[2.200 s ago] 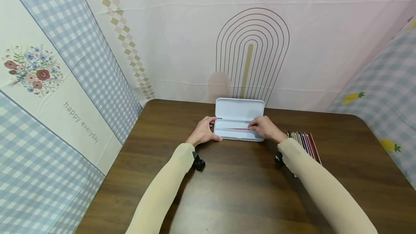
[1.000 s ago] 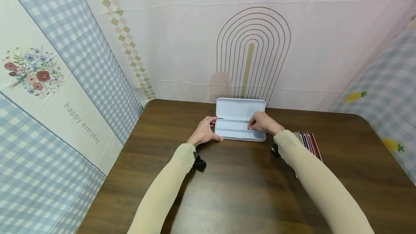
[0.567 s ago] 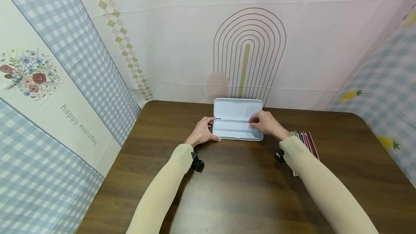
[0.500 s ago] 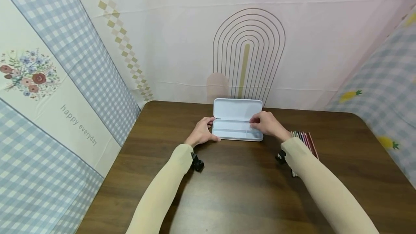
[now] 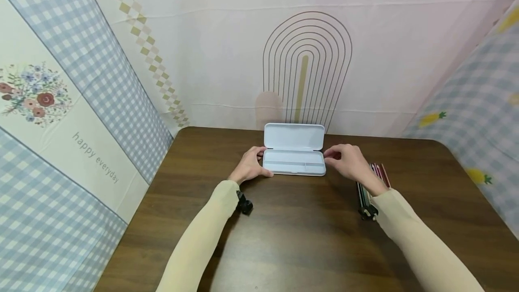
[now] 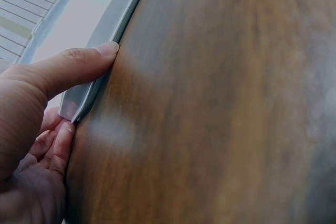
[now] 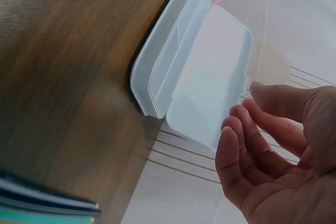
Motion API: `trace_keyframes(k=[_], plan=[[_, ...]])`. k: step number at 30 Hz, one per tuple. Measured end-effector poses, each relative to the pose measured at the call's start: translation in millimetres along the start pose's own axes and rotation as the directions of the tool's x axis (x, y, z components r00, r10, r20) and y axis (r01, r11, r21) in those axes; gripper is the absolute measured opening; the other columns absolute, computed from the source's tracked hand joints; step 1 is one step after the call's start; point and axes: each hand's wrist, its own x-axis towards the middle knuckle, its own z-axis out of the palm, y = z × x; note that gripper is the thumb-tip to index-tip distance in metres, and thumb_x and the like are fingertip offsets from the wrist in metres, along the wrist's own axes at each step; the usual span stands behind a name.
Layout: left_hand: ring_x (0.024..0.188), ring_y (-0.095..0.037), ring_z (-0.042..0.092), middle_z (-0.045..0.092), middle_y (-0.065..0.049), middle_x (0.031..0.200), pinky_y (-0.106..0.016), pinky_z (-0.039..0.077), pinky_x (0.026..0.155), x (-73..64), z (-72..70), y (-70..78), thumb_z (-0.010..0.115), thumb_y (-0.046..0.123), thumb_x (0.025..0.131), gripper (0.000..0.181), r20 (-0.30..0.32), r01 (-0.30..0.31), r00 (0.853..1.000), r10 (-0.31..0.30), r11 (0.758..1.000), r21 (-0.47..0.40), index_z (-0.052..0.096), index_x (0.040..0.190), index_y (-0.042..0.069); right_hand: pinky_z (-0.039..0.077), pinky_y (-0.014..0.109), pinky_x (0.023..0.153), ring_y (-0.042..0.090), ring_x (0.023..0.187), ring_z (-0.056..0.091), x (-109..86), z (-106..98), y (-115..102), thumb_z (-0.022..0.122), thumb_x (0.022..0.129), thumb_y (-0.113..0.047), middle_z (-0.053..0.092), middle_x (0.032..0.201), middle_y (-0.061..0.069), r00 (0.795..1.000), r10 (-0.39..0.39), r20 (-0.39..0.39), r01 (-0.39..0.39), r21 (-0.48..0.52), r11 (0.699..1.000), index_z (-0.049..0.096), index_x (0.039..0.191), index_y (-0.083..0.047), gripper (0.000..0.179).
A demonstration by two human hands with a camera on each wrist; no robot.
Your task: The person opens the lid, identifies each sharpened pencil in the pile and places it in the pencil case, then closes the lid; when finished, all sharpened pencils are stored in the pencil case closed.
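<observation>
A pale blue-white pencil case (image 5: 284,157) stands on the table with its lid (image 5: 293,136) raised against the backdrop. Low dividers split its tray, and no pencil shows inside from above. My left hand (image 5: 249,166) holds the case's left end; in the left wrist view the thumb (image 6: 79,66) lies on the front edge and the fingers are at the corner. Just off the right end is my right hand (image 5: 350,162). Its fingers are loosely bent with nothing between them, as the right wrist view of the hand (image 7: 294,161) shows.
A row of several coloured pencils (image 5: 381,174) lies right of the case, partly hidden under my right wrist; some pencils (image 7: 47,203) also appear in the right wrist view. Behind the brown wooden table (image 5: 308,229) hangs a patterned cloth (image 5: 227,57).
A thin red pencil, held over the tray by my right hand at first, is out of sight. That hand has drawn back rightward out of the case. The left hand keeps its place.
</observation>
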Motion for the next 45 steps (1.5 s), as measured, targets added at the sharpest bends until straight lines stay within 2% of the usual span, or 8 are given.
trace_keyframes(k=[5, 10, 18, 24, 30, 34, 45], plan=[[0.141, -0.035, 0.059, 0.058, -0.016, 0.152, -0.047, 0.05, 0.123, 0.3, 0.5, 0.0, 0.1, 0.017, 0.075, 0.097, 0.003, -0.002, 1.0, 0.002, 1.0, 0.006, 0.053, 0.159, 0.007, 0.055, 0.034, 0.079, 0.025, 0.09, 0.072, -21.7, -9, 5, 0.076, 0.1, -0.014, 0.081, 0.102, 0.015, 0.999, 0.005, -0.035, -0.006, -0.017, 1.0, 0.082, 0.113, -0.001, 0.019], [0.14, -0.035, 0.06, 0.058, -0.016, 0.152, -0.046, 0.051, 0.122, 0.3, 0.5, 0.3, 0.1, 0.016, 0.074, 0.097, -0.002, -0.006, 1.0, 0.006, 1.0, 0.001, 0.053, 0.159, 0.006, 0.055, 0.031, 0.075, 0.022, 0.09, 0.07, -46.2, -19, 11, 0.076, 0.102, -0.016, 0.08, 0.104, 0.015, 0.998, 0.042, -0.044, -0.043, -0.015, 0.999, 0.081, 0.117, -0.001, 0.022], [0.14, -0.036, 0.059, 0.058, -0.016, 0.152, -0.047, 0.051, 0.122, -0.6, 0.6, 1.5, 0.1, 0.014, 0.074, 0.097, 0.004, -0.005, 1.0, 0.005, 1.0, -0.006, 0.053, 0.159, 0.006, 0.056, 0.036, 0.072, 0.028, 0.088, 0.072, -84.1, -25, 27, 0.076, 0.102, -0.017, 0.08, 0.105, 0.022, 0.981, 0.179, -0.076, -0.182, -0.032, 0.983, 0.08, 0.117, 0.003, 0.025], [0.141, -0.036, 0.059, 0.057, -0.016, 0.153, -0.046, 0.05, 0.123, -0.2, 0.3, 1.5, 0.1, 0.015, 0.075, 0.097, 0.01, -0.005, 1.0, 0.005, 1.0, -0.001, 0.052, 0.159, 0.006, 0.05, 0.033, 0.065, 0.022, 0.078, 0.065, -105.3, -26, 51, 0.073, 0.104, -0.017, 0.079, 0.109, 0.027, 0.957, 0.283, -0.068, -0.287, -0.063, 0.956, 0.078, 0.12, 0.006, 0.029], [0.141, -0.036, 0.059, 0.057, -0.016, 0.153, -0.047, 0.05, 0.122, -0.5, 0.0, 0.8, 0.1, 0.015, 0.075, 0.097, 0.004, -0.005, 1.0, 0.005, 1.0, -0.005, 0.053, 0.158, 0.005, 0.052, 0.035, 0.064, 0.028, 0.082, 0.068, -118.8, -33, 76, 0.072, 0.101, -0.012, 0.079, 0.108, 0.029, 0.935, 0.349, -0.057, -0.354, -0.105, 0.929, 0.078, 0.113, 0.008, 0.025], [0.14, -0.036, 0.059, 0.057, -0.016, 0.153, -0.048, 0.05, 0.122, -0.5, -0.2, 0.5, 0.1, 0.015, 0.075, 0.096, -0.001, -0.004, 1.0, 0.004, 1.0, -0.006, 0.053, 0.158, 0.005, 0.05, 0.034, 0.062, 0.027, 0.079, 0.067, -124.3, -31, 87, 0.071, 0.099, -0.011, 0.08, 0.101, 0.026, 0.93, 0.364, -0.043, -0.367, -0.121, 0.922, 0.08, 0.104, 0.007, 0.02], [0.142, -0.035, 0.058, 0.057, -0.016, 0.155, -0.048, 0.05, 0.123, 0.5, 1.2, 0.5, 0.1, 0.015, 0.076, 0.096, 0.002, 0.001, 1.0, -0.001, 1.0, 0.002, 0.053, 0.159, 0.006, 0.05, 0.037, 0.065, 0.028, 0.077, 0.063, -129.3, -28, 92, 0.068, 0.099, -0.008, 0.076, 0.091, 0.021, 0.92, 0.392, -0.01, -0.388, -0.157, 0.908, 0.079, 0.096, 0.005, 0.017]])
